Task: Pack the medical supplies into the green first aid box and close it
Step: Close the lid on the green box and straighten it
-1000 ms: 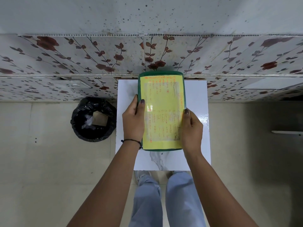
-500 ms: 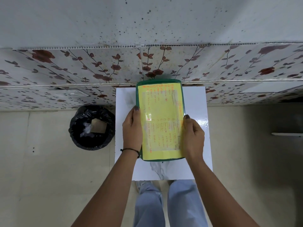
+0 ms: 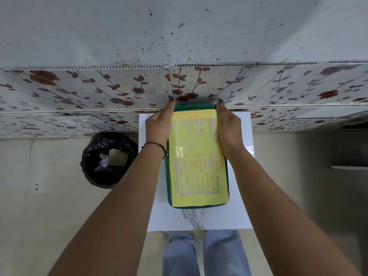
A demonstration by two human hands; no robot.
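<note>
The green first aid box lies flat and closed on a small white table. A yellow sheet with orange handwriting covers its lid. My left hand clasps the box's far left side, fingertips reaching its far corner. My right hand clasps the far right side the same way. No loose medical supplies are in view.
A black-lined waste bin stands on the floor left of the table. A wall with floral panels rises right behind the table's far edge. My legs in light blue trousers are under the near edge.
Both hands slid from the box's near half up along its sides to the far end. The camera view shifted, so the box sits lower in the frame.
</note>
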